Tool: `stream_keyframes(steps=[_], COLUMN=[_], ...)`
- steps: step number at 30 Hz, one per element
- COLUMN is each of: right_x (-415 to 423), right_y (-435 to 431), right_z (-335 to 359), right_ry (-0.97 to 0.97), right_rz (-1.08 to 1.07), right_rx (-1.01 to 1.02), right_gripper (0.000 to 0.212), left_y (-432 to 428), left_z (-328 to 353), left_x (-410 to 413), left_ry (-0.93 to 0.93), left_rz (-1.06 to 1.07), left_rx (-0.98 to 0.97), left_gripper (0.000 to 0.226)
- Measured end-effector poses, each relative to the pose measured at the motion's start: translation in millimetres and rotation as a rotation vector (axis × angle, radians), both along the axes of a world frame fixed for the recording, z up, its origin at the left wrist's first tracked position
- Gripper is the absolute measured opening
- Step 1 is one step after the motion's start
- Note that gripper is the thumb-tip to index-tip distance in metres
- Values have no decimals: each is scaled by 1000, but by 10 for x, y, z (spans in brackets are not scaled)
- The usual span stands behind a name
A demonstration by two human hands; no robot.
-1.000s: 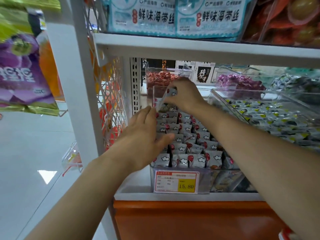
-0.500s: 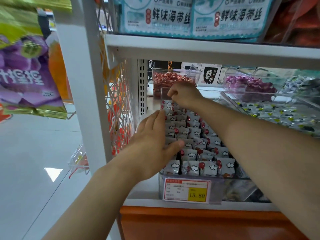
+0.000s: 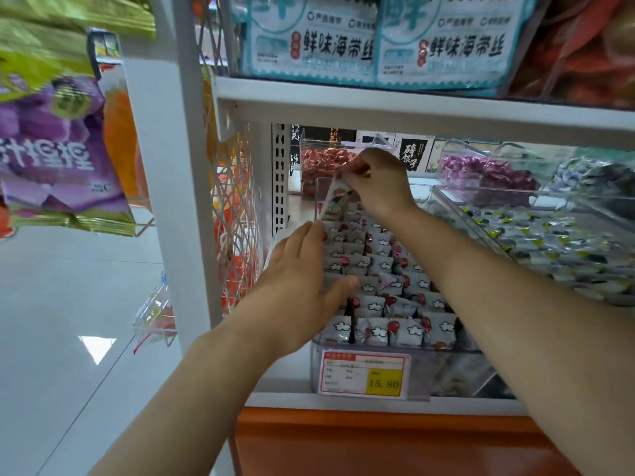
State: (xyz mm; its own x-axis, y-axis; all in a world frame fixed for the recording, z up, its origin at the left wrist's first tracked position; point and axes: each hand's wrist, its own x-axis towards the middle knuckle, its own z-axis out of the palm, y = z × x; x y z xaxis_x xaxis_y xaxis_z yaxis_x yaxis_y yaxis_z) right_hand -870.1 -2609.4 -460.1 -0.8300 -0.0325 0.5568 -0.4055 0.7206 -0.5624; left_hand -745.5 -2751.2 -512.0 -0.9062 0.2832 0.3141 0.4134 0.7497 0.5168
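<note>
The clear bin stands at the shelf's front edge, with the upper shelf low overhead and a neighbouring bin just beside its right wall. At the far end the right hand pinches one packet, slightly tilted, above the rows of white packets. The left hand lies flat with straight fingers along the rows' left side.
</note>
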Motion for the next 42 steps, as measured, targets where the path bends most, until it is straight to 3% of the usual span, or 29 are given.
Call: stream_keyframes(steps=[4, 10, 19, 22, 31, 37, 42], right_x=[501, 1314, 1866, 1909, 1869, 1883, 1861], right_y=[208, 481, 491, 489, 491, 486, 510], right_z=[-22, -195, -298, -293, -289, -290, -272], right_ry=[82, -146, -309, -364, -499, -607, -621], right_rz=[-43, 62, 250, 295, 436, 494, 472], right_rx=[-313, -771, -1091, -1204, -1410, -1491, -1639], right_gripper=[8, 18, 10, 12, 16, 12, 18], left_y=[-16, -26, -2, -1, 4, 27, 57], left_z=[40, 106, 143, 173, 249, 258, 272], left_x=[37, 231, 446, 509, 610, 608, 608], left_ry=[44, 157, 115, 78, -250, -359, -435], left_rz=[50, 143, 122, 100, -5, 96, 17], left_rx=[38, 182, 287, 430, 1051, 1206, 1271], left_gripper=[75, 56, 28, 16, 33, 33, 40])
